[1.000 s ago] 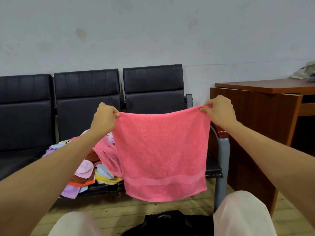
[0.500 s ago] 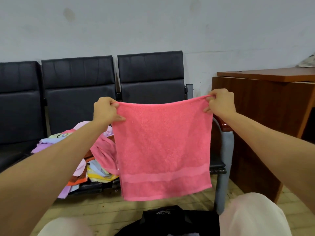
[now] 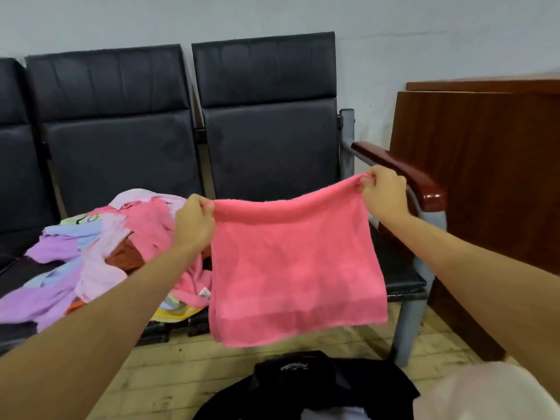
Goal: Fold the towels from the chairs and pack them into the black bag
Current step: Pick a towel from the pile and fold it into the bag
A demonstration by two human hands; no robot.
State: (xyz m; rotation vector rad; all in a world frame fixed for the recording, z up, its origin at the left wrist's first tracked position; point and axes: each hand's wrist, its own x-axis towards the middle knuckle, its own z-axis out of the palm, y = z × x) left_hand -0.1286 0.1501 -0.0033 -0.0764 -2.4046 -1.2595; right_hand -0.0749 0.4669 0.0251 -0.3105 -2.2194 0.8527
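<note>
Chairs [image 3: 263,131], three of them in black padding, are standing in a joined row against the pale wall, the leftmost cut off by the frame edge. One brown wooden desk [image 3: 485,177] is standing just beside the row on the right. One heap of towels [image 3: 100,253] is lying on the middle seat and spilling toward the right one: lilac, pale pink, light blue, rust, yellow and bright pink pieces, too tangled to count.

One pink towel [image 3: 294,268] is hanging in the air in front of the right chair, stretched wide between two hands, its upper edge sagging slightly and looking rounded like a fold. One black bag [image 3: 318,386] is lying on the wooden floor below the towel, well apart from its lower hem.

At the towel's upper left corner, the left hand [image 3: 194,222] is pinching the cloth with its fingers clamped on it. At the upper right corner, the right hand [image 3: 383,195] is doing the same. One glossy red-brown armrest [image 3: 403,177] is showing just behind the right hand.
</note>
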